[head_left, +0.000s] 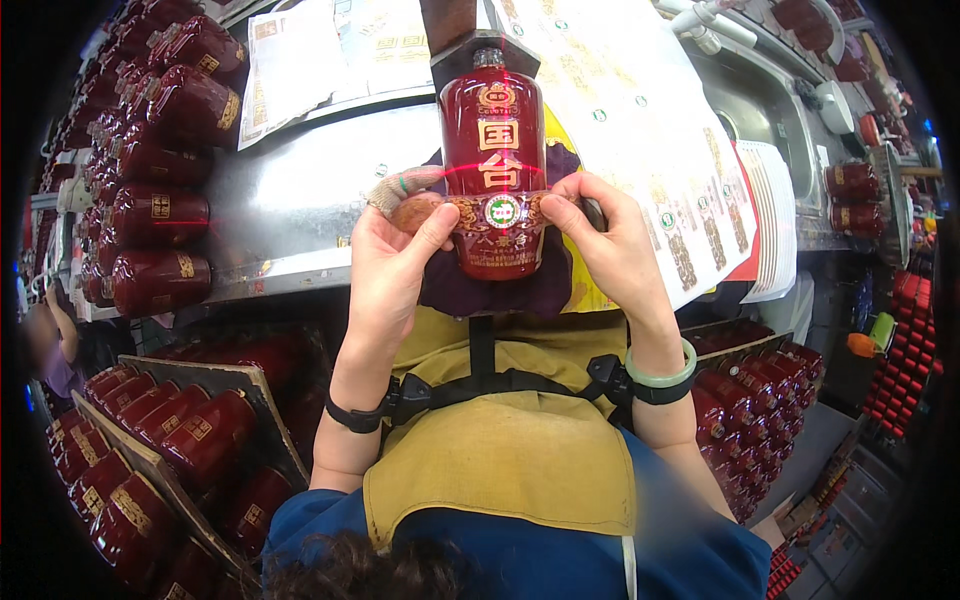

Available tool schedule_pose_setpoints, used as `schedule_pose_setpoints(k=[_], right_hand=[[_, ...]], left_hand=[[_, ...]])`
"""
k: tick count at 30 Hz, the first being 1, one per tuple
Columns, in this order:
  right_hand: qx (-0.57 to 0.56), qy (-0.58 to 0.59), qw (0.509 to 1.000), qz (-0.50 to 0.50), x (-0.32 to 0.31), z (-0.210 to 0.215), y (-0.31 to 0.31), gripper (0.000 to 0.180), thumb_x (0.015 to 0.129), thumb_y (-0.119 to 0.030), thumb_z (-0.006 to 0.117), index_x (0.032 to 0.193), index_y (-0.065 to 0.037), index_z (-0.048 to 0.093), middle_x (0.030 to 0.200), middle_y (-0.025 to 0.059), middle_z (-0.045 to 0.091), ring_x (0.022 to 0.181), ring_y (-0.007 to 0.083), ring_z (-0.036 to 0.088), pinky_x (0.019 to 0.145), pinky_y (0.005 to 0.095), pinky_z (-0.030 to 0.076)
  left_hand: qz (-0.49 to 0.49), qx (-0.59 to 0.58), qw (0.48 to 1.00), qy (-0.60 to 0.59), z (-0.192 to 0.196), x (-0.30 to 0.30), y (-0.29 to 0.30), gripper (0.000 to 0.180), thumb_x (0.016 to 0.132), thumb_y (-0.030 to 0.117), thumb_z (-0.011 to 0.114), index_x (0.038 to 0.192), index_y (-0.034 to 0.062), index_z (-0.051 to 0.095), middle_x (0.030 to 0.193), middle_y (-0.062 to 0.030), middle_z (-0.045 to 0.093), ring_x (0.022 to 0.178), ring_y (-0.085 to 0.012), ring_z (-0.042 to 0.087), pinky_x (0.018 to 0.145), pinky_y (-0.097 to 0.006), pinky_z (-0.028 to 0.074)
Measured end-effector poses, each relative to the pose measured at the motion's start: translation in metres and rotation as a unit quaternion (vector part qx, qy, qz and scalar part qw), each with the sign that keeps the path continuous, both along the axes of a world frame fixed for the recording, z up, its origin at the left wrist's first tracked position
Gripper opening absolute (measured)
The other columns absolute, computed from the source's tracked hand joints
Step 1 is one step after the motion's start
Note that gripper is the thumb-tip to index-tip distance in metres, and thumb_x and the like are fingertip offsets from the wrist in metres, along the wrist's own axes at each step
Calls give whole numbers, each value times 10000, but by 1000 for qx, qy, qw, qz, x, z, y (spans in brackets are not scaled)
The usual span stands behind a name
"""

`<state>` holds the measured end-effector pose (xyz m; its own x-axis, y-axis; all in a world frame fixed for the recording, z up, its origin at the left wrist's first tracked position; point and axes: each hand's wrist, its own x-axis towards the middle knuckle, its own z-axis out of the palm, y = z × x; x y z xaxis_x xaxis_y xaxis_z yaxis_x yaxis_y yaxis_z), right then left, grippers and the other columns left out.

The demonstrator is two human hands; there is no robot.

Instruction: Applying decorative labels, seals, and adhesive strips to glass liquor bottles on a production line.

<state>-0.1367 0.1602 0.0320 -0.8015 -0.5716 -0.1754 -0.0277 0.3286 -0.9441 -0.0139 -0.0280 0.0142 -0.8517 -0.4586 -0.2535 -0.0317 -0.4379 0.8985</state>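
A glossy dark red glass bottle (492, 120) with gold characters lies on a dark purple cloth (450, 285), its neck pointing away from me. Across its lower part runs a gold-patterned decal strip (472, 210) with a round green and white emblem. My left hand (385, 255) pinches the strip's left end, thumb on top; a knitted cover wraps one finger. At the other end, my right hand (610, 235) pinches the strip between thumb and forefinger. Both thumbs are against the bottle's sides. Thin red light lines cross the glass.
Decal sheets (640, 130) cover the bench to the right, and paper sheets (290, 75) lie at the far left. A metal sink (765, 100) is beyond. Red bottles (160, 215) are stacked left; wooden-sided crates (250, 400) of bottles stand below. A person (55, 335) is at far left.
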Motion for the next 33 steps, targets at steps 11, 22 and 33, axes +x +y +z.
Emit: schedule_pose_setpoints(k=[11,22,33], right_hand=[[-10,5,1000,-3,0,0,-1,182,955,-174,720,944,6,697,758,16,664,683,55,532,611,256,427],[20,-7,997,-75,-16,-14,14,482,975,-337,691,1276,20,575,1058,104,617,911,152,568,861,303,471],[-5,325,945,28,24,43,-27,211,873,3,678,1081,-30,679,940,152,666,884,353,647,802,431,508]], left_hand=[[8,-23,1000,-1,-1,-1,1,356,932,76,756,1252,46,604,1007,-8,672,908,-77,628,763,-227,503],[13,-14,1000,7,2,-1,4,353,927,38,748,1248,29,599,1031,-24,664,969,-96,636,870,-248,523],[10,-13,1000,-3,1,-1,2,352,925,26,745,1245,22,600,1009,-28,668,960,-98,635,857,-248,517]])
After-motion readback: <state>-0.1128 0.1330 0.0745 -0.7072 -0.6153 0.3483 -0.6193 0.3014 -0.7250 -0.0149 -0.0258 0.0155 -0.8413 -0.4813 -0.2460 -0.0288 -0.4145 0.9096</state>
